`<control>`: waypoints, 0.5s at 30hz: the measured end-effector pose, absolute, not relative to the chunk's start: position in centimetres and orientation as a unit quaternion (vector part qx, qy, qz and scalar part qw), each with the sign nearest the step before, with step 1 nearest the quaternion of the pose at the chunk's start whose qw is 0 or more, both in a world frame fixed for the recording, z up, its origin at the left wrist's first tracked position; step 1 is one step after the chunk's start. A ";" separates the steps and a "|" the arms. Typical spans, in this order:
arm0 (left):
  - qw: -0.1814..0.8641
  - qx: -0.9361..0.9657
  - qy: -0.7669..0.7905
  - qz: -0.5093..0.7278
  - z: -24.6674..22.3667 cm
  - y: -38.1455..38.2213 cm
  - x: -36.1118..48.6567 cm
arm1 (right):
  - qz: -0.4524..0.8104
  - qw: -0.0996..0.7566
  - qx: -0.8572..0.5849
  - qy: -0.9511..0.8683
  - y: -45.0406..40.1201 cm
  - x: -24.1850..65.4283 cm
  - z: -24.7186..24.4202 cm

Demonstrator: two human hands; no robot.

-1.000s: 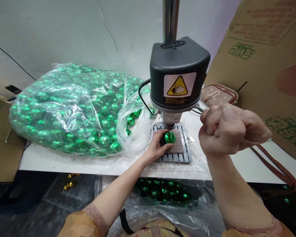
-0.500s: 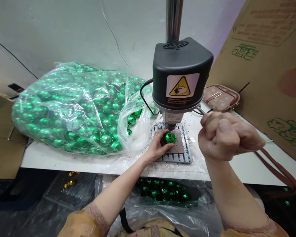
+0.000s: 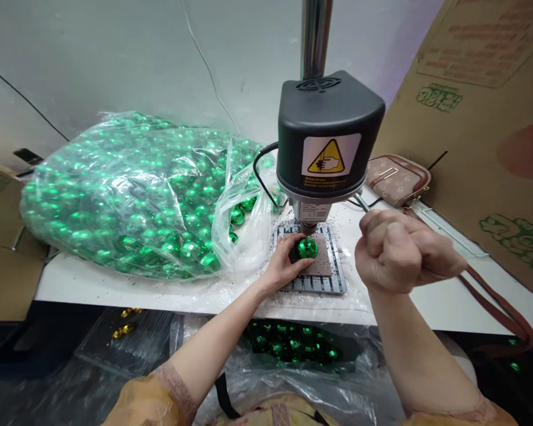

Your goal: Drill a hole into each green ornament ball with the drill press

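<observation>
My left hand [image 3: 286, 262] grips a shiny green faceted ball [image 3: 307, 248] between thumb and fingers. The ball rests on a small brown board [image 3: 323, 260] on the slotted metal base [image 3: 337, 284] of a bench drill press. Directly above the ball is the drill chuck [image 3: 308, 227], under the black motor housing [image 3: 331, 136] with its yellow warning label. Whether the bit touches the ball is hard to see. My right hand [image 3: 404, 251] is closed in a fist around the end of the drill press's metal lever [image 3: 362, 202].
A big clear bag [image 3: 128, 195] of green balls lies left, its mouth open toward the drill. More green balls [image 3: 293, 342] sit in plastic below the table edge. A patterned bag [image 3: 397, 179] with a brown strap and a cardboard box [image 3: 484, 136] stand right. Dark shavings dot the white table.
My right fist has shifted slightly left and downward, and more of the lever shows beside it. The left hand still holds the ball in the same place.
</observation>
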State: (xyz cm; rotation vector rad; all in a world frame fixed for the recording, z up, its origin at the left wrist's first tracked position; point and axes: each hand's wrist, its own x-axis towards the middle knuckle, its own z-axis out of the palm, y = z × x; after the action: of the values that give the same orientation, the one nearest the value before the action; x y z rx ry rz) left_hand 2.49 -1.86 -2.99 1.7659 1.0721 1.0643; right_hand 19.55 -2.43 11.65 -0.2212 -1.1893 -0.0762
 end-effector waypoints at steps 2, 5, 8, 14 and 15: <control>0.403 0.692 0.422 0.425 -3.0 -1.9 2.6 | -0.020 0.835 -0.117 -0.538 -2.3 19.2 13.1; 0.418 0.669 0.430 0.439 -3.0 -2.0 2.8 | 0.054 0.854 -0.194 -0.480 -2.0 18.9 16.1; 0.422 0.641 0.440 0.467 -2.6 -2.4 3.0 | 0.131 0.847 -0.245 -0.453 -1.6 19.0 18.3; 0.254 0.748 0.413 0.453 -2.1 -8.1 0.9 | 0.125 0.841 -0.243 -0.467 -1.1 19.3 18.5; 0.221 0.791 0.377 0.429 -2.4 -9.9 0.1 | 0.121 0.840 -0.245 -0.469 -1.1 19.3 18.4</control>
State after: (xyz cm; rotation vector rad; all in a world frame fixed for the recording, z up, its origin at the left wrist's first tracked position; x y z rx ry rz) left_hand 0.13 -9.93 -2.40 2.1853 1.0429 1.1845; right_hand 19.32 -1.09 18.36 -0.5171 -0.9905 0.2552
